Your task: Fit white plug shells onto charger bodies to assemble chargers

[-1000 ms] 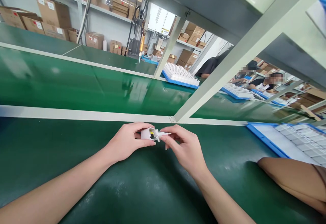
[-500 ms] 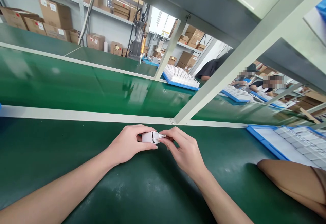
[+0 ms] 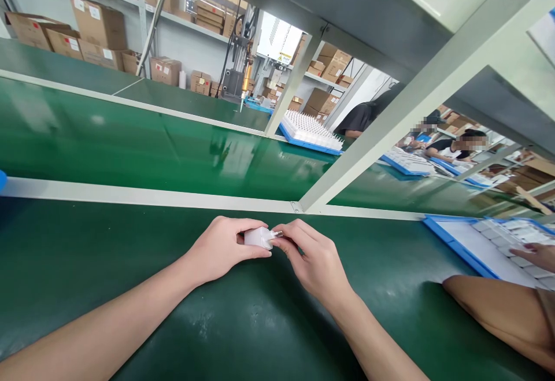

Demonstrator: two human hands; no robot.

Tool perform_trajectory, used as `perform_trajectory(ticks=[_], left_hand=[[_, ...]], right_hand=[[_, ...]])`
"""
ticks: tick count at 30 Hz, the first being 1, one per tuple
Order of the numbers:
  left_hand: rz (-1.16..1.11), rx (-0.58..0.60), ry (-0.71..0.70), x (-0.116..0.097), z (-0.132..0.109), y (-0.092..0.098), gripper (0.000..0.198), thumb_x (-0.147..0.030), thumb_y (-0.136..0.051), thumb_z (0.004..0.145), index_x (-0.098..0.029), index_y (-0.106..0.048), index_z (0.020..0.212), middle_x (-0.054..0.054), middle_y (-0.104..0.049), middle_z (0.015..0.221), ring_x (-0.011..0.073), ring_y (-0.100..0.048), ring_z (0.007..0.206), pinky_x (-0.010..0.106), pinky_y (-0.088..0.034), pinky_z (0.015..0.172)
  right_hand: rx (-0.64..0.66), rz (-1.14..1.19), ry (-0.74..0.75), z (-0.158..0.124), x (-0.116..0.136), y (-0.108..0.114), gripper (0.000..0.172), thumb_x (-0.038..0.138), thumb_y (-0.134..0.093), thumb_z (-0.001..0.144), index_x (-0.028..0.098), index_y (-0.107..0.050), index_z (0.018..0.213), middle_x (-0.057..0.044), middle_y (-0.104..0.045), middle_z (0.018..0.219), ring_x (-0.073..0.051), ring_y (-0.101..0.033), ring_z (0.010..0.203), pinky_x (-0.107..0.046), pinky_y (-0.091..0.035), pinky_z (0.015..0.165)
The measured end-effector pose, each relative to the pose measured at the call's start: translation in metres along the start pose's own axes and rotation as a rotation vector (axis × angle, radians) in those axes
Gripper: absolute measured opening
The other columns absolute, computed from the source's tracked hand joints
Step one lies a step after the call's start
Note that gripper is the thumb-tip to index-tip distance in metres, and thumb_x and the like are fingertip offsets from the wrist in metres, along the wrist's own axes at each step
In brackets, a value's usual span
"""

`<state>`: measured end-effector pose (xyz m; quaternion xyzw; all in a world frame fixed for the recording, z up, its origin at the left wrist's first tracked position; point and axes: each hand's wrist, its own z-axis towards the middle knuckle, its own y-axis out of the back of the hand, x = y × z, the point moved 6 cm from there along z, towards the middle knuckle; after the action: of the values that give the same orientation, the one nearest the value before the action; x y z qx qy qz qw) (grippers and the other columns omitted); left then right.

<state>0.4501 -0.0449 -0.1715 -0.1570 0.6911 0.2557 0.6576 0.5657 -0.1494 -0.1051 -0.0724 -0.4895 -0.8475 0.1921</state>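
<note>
Pale metal rails frame a long green-topped workbench (image 3: 108, 277) in a factory room, with cardboard boxes (image 3: 97, 25) stacked on shelves along the far wall. At the near edge of the bench, the person's hands come together over the green surface: the left hand (image 3: 221, 249) wraps round the body of a white plug adapter (image 3: 259, 238), and the right hand (image 3: 314, 261) pinches its far end, close beside the metal pins (image 3: 278, 234). Both hands are clamped on the adapter, which sits between them, pins pointing to the right. Off to the right lies a blue-rimmed tray (image 3: 455, 248) of white pieces (too small to identify) — a co-worker's hand (image 3: 532, 256) rests on them. Farther off, a second blue tray (image 3: 310, 148) holds rows of white spiked parts.
</note>
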Motion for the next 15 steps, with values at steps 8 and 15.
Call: perform_trajectory(ticks=[8,15], left_hand=[[-0.027,-0.021,-0.051,-0.0034,-0.0041,-0.001,0.044,-0.047,-0.076,0.078,-0.024,-0.076,0.115,0.001,-0.074,0.096,0.0227,-0.067,0.087,0.029,-0.053,0.08],[-0.002,-0.038,-0.093,-0.0085,-0.0065,-0.001,0.036,-0.046,-0.074,0.08,-0.023,-0.077,0.108,0.0,-0.074,0.09,0.0207,-0.066,0.083,0.026,-0.051,0.075]], right_hand=[[-0.058,-0.021,-0.003,0.0003,0.0039,0.0,0.013,0.017,-0.057,0.1,0.022,-0.066,0.093,-0.004,-0.071,0.085,-0.017,-0.066,0.072,-0.028,-0.054,0.064],[-0.096,-0.093,-0.001,-0.0019,0.0059,-0.0023,0.013,0.015,-0.056,0.1,0.023,-0.065,0.096,-0.004,-0.071,0.087,-0.017,-0.066,0.073,-0.028,-0.053,0.063]])
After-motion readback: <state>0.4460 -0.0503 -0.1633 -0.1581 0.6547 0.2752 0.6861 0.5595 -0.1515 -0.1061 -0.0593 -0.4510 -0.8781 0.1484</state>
